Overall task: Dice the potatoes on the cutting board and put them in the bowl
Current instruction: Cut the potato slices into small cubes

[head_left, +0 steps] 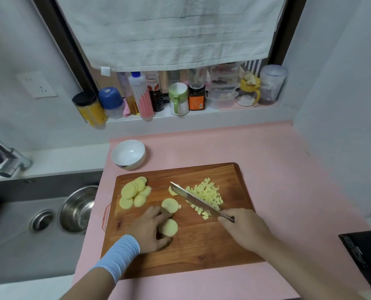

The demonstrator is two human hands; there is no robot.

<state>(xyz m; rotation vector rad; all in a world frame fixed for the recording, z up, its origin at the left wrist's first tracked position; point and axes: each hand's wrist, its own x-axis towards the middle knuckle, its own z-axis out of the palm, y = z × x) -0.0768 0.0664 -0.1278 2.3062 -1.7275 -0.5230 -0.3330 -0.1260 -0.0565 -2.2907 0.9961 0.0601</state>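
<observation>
The left hand (150, 230), with a pale blue wristband (119, 254) behind it, curls its fingers round a potato piece (169, 227) lying on the wooden cutting board (201, 252). The right hand (243, 230) grips the handle of a knife (198, 201), whose blade slants away from it toward the far left. Just beyond the left fingertips lies a second potato piece (170, 205). Farther out on that hand's side is a heap of potato slices (134, 192). Beyond the right hand, beside the blade, lies the diced potato (208, 194). The white bowl (128, 153) stands off the board, well beyond the left hand, and holds no potato.

The board rests on a pink tabletop (277, 159). Left of the left hand is a grey sink (18, 234) with a steel basin (78, 210) in it and a tap (9, 161) above. Ahead of both hands, a windowsill carries jars and bottles (180, 96) under a hanging white towel (169, 33). A wall socket (36, 85) sits on the left wall.
</observation>
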